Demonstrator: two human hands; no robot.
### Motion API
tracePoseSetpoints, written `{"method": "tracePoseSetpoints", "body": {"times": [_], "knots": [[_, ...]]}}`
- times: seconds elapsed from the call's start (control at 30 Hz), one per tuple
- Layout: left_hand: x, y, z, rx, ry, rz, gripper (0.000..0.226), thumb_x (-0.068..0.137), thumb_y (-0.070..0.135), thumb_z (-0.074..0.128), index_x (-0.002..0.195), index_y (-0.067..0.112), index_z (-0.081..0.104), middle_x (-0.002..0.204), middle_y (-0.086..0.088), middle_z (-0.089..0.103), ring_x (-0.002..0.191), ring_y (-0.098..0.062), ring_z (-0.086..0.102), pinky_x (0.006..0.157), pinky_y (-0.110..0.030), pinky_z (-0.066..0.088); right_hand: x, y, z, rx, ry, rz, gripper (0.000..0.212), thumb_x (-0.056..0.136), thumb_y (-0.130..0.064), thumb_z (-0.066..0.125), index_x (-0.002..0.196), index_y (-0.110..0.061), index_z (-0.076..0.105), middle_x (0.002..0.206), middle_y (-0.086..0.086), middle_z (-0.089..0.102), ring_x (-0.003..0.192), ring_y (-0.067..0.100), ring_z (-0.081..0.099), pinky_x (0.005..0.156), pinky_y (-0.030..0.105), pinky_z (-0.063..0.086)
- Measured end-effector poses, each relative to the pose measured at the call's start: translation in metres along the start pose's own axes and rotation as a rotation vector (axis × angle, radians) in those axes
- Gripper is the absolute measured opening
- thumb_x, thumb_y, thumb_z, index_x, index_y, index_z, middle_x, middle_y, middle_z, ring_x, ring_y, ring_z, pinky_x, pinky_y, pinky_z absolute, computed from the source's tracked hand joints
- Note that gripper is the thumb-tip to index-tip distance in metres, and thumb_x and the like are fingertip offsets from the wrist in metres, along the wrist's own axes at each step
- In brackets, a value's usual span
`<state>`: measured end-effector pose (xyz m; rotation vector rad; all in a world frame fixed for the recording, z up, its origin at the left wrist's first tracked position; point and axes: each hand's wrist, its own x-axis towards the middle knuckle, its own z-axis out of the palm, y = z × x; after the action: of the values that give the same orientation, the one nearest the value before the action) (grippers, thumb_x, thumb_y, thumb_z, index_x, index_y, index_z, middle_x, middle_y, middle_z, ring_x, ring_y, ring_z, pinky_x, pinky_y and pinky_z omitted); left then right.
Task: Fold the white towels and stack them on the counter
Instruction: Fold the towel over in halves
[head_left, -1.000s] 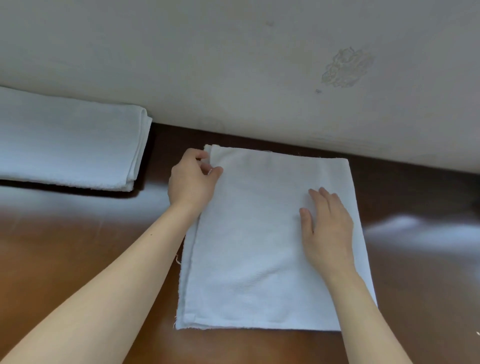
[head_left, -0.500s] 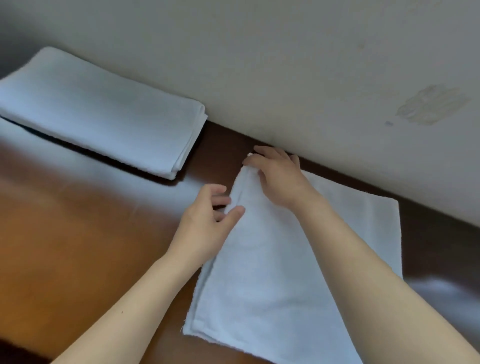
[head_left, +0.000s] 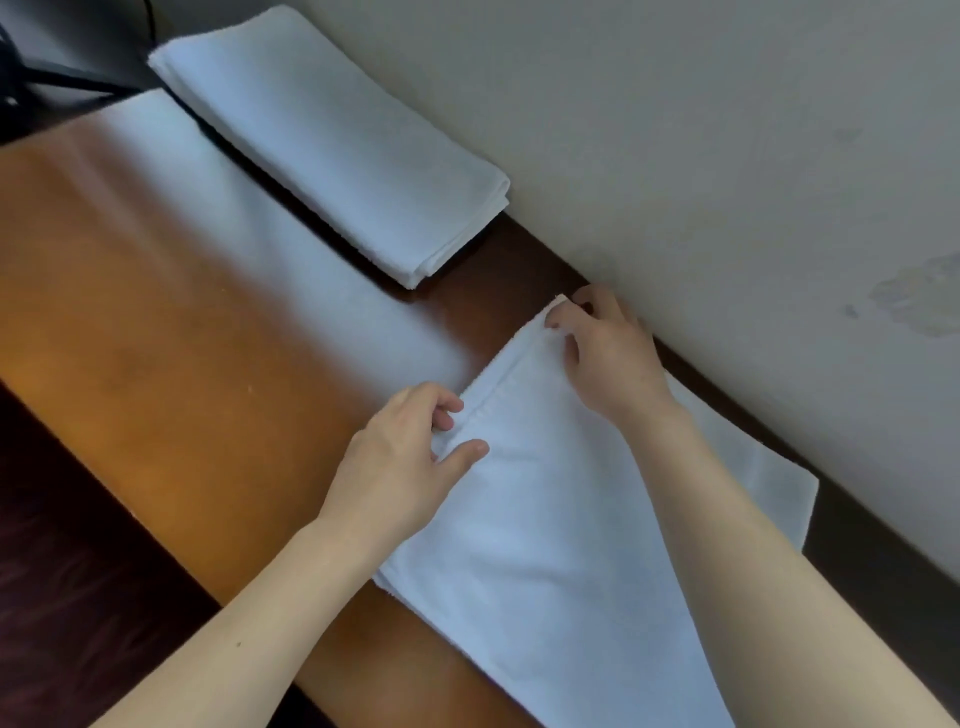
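Partly folded white towel (head_left: 545, 519) lying flat on the table (head_left: 156, 312), one corner almost touching the wall (head_left: 675, 130). The right hand (head_left: 608, 353) pinches that wall-side corner. The left hand (head_left: 410, 457), farther out from the wall, pinches the same edge with its thumb on top and fingers curled at the hem. The held edge runs out from the wall, and the towel's long axis appears to follow it. The stack of folded towels (head_left: 332, 140) lies along the wall beyond this edge, apart from it, with the left hand the nearer. Any carry to the stack would likely lead with that side. The right forearm covers the towel's middle, the frame cuts off its near end, and its layer count cannot be made out.
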<state>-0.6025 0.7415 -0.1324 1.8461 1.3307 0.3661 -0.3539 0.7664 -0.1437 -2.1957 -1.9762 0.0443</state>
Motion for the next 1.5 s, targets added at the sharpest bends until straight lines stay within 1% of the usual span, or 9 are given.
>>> {"method": "tracePoseSetpoints", "body": {"times": [0.17, 0.33, 0.43, 0.63, 0.8, 1.03, 1.17, 1.23, 1.5], "knots": [[-0.034, -0.006, -0.006, 0.151, -0.008, -0.1, 0.04, 0.082, 0.073, 0.053, 0.111, 0.045, 0.048, 0.092, 0.023, 0.057, 0.088, -0.003, 0.061, 0.073, -0.028, 0.055, 0.004, 0.008, -0.006, 0.071, -0.017, -0.041, 0.019, 0.083, 0.0, 0.05, 0.097, -0.013, 0.05, 0.108, 0.005, 0.051, 0.094, 0.032, 0.048, 0.072, 0.041, 0.045], [-0.069, -0.022, -0.003, 0.085, 0.119, -0.118, 0.019, 0.087, 0.059, 0.06, 0.083, 0.04, 0.059, 0.074, 0.017, 0.058, 0.076, -0.005, 0.056, 0.059, -0.023, 0.041, 0.016, 0.017, -0.028, 0.356, -0.068, 0.049, 0.007, 0.081, -0.007, 0.052, 0.087, -0.009, 0.05, 0.076, 0.002, 0.049, 0.072, 0.025, 0.045, 0.06, 0.032, 0.034], [-0.075, -0.025, 0.004, -0.035, 0.237, -0.079, 0.028, 0.085, 0.059, 0.059, 0.072, 0.035, 0.059, 0.072, 0.011, 0.057, 0.078, -0.01, 0.054, 0.06, -0.021, 0.04, 0.025, 0.021, -0.04, 0.484, -0.101, 0.15, 0.017, 0.082, -0.005, 0.055, 0.094, -0.017, 0.055, 0.085, -0.003, 0.057, 0.075, 0.019, 0.05, 0.063, 0.024, 0.041], [-0.083, -0.027, 0.013, -0.184, 0.373, -0.163, 0.037, 0.086, 0.06, 0.057, 0.074, 0.025, 0.058, 0.064, 0.002, 0.059, 0.059, -0.017, 0.054, 0.052, -0.031, 0.042, 0.038, 0.034, -0.039, 0.685, -0.243, 0.233, 0.023, 0.089, -0.014, 0.057, 0.099, -0.03, 0.07, 0.103, -0.005, 0.07, 0.097, 0.015, 0.065, 0.089, 0.037, 0.054], [-0.085, -0.033, 0.02, -0.207, 0.449, -0.183, 0.031, 0.085, 0.056, 0.06, 0.074, 0.028, 0.058, 0.066, 0.005, 0.059, 0.06, -0.018, 0.054, 0.052, -0.025, 0.04, 0.038, 0.035, -0.019, 0.678, -0.162, 0.191, 0.012, 0.096, -0.016, 0.058, 0.102, -0.025, 0.064, 0.099, -0.005, 0.066, 0.082, -0.003, 0.057, 0.065, 0.005, 0.043], [-0.095, -0.036, 0.029, -0.081, 0.635, -0.065, 0.012, 0.084, 0.034, 0.072, 0.079, 0.025, 0.065, 0.074, 0.015, 0.06, 0.072, -0.012, 0.057, 0.059, -0.018, 0.045, 0.064, 0.032, -0.023, 0.35, -0.236, -0.06, 0.015, 0.095, -0.022, 0.059, 0.108, -0.017, 0.064, 0.093, 0.001, 0.065, 0.086, 0.021, 0.059, 0.069, 0.025, 0.04], [-0.096, -0.041, 0.037, -0.05, 0.669, 0.004, 0.018, 0.088, 0.04, 0.069, 0.083, 0.023, 0.068, 0.079, 0.017, 0.061, 0.076, -0.007, 0.059, 0.065, -0.014, 0.046, 0.059, 0.021, -0.024, 0.67, -0.254, 0.001, 0.01, 0.093, -0.025, 0.064, 0.098, -0.016, 0.068, 0.086, 0.014, 0.068, 0.075, 0.014, 0.059, 0.066, 0.025, 0.046], [-0.096, -0.044, 0.039, -0.033, 0.684, 0.018, 0.018, 0.087, 0.039, 0.068, 0.083, 0.022, 0.068, 0.08, 0.017, 0.061, 0.078, -0.006, 0.058, 0.067, -0.014, 0.046, 0.053, 0.016, -0.018, 0.834, -0.259, 0.051, 0.011, 0.094, -0.023, 0.064, 0.1, -0.014, 0.067, 0.086, 0.005, 0.07, 0.075, 0.008, 0.061, 0.068, 0.021, 0.049], [-0.099, -0.042, 0.038, -0.037, 0.774, -0.101, 0.019, 0.09, 0.043, 0.068, 0.084, 0.025, 0.065, 0.078, 0.017, 0.062, 0.08, -0.003, 0.057, 0.067, -0.008, 0.043, 0.062, 0.022, 0.016, 0.654, -0.032, -0.039, 0.02, 0.098, -0.032, 0.056, 0.107, -0.016, 0.065, 0.078, -0.008, 0.062, 0.073, 0.011, 0.057, 0.071, 0.028, 0.046]]}}
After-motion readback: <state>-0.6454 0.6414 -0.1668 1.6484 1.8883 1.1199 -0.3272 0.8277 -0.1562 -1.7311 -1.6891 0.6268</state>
